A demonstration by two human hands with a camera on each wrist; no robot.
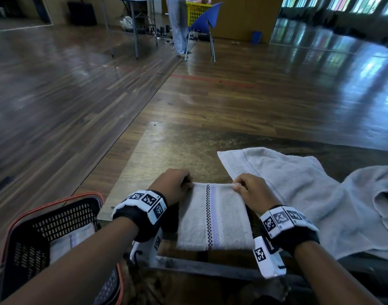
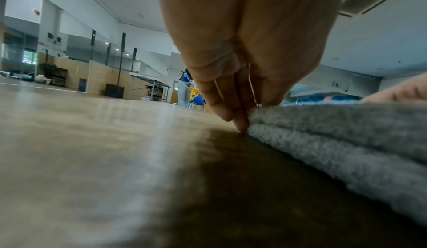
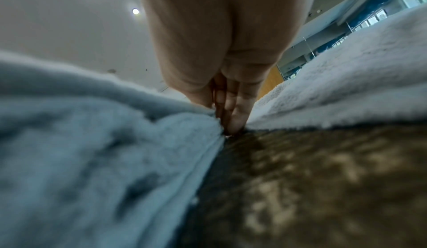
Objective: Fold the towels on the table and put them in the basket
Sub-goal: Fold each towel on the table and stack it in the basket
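Observation:
A folded grey towel (image 1: 214, 216) with a checked and lilac stripe lies on the wooden table (image 1: 166, 150) in front of me. My left hand (image 1: 174, 183) pinches its far left corner, fingers against the table and thumb on top, as the left wrist view shows at the towel edge (image 2: 323, 124). My right hand (image 1: 250, 187) pinches the far right corner (image 3: 203, 118). A black basket with an orange rim (image 1: 56, 219) stands low at the left and holds one folded towel (image 1: 67, 243).
Unfolded grey towels (image 1: 309, 194) lie spread and bunched on the table's right side. Beyond the table is wooden floor, with a person's legs (image 1: 177, 25), a blue chair (image 1: 205, 23), a yellow crate (image 1: 196, 12) and a folding table (image 1: 131, 9) far off.

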